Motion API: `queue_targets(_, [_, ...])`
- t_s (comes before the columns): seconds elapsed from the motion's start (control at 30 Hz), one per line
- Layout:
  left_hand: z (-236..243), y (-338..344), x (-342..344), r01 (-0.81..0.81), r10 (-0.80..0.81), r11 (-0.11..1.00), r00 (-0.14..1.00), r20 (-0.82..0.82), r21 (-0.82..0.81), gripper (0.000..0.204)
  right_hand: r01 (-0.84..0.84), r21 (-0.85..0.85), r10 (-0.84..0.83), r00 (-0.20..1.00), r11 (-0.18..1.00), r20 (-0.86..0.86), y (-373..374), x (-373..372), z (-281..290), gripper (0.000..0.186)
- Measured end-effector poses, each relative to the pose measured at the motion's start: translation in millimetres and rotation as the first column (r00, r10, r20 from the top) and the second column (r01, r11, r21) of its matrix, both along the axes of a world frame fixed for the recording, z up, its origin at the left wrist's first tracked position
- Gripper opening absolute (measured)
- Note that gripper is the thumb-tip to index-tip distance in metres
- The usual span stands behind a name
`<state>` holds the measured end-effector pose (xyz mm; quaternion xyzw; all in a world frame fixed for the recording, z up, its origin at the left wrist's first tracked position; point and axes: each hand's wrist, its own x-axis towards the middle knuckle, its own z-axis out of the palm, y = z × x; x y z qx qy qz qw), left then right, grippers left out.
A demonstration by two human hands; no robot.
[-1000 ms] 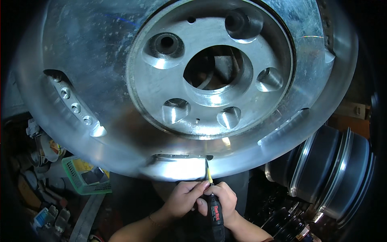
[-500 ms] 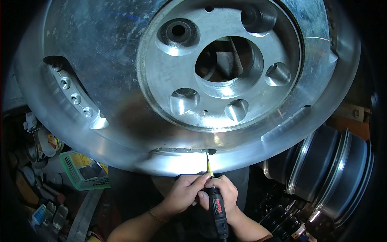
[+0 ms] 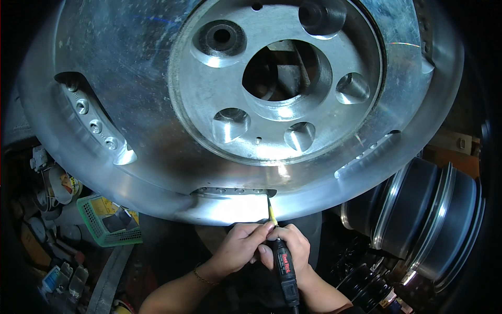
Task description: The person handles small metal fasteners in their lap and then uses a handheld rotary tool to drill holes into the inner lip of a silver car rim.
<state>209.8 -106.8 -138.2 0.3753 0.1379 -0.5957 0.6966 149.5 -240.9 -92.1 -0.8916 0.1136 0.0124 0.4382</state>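
Note:
A large bare-metal wheel [image 3: 151, 131] fills the upper view, its round hub [image 3: 324, 128] pierced by a wide centre hole and several smaller holes. My right hand [image 3: 294, 246] wraps round the front of a black rotary tool [image 3: 285, 272], whose cord runs off the bottom edge. Closed beside it, my left hand [image 3: 241, 245] pinches near the tool's yellow nose [image 3: 272, 214]. The slim dark bit reaches up to the right end of the near slot [image 3: 235, 191] in the wheel's outer ring. Whether the bit touches metal is too small to tell.
At right, dark wheel barrels [image 3: 421, 209] with shiny rims lie stacked beside the wheel. A green plastic basket [image 3: 107, 242] with scraps stands at left, near assorted clutter. Further slots with threaded holes [image 3: 95, 126] cut the wheel's ring.
The wheel face now appears slightly higher and further left, and more of the near slot's holes show. Both hands keep their grip on the rotary tool, its bit still at the slot's right end.

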Motion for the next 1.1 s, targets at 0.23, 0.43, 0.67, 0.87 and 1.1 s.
queue_targets(0.23, [-1.6,2.7,-1.4,0.037,-0.038,0.999,0.998,0.056,0.022,0.037,-0.025,0.002,0.025,1.000,1.000,0.016,0.4,-0.7,0.7,0.033])
queue_targets(0.43, [-1.4,1.8,-1.2,0.033,-0.033,0.999,0.999,0.041,0.012,0.037,-0.013,0.002,0.013,1.000,1.000,0.011,0.7,-2.2,-0.8,0.032])
queue_targets(0.67, [6.9,8.0,0.8,0.000,-0.003,0.999,0.998,0.059,0.051,0.036,-0.016,0.097,0.014,1.000,0.995,0.018,3.9,2.1,0.8,0.028])
queue_targets(0.87, [1.3,9.4,1.2,0.007,-0.008,0.999,1.000,0.012,0.039,0.036,-0.015,0.087,0.015,1.000,0.996,0.005,5.1,3.9,-1.9,0.029])
queue_targets(1.1, [0.1,6.6,0.4,0.055,-0.060,0.995,0.997,0.056,0.085,0.035,-0.004,0.076,0.004,1.000,0.997,0.001,3.5,1.9,-0.3,0.028])
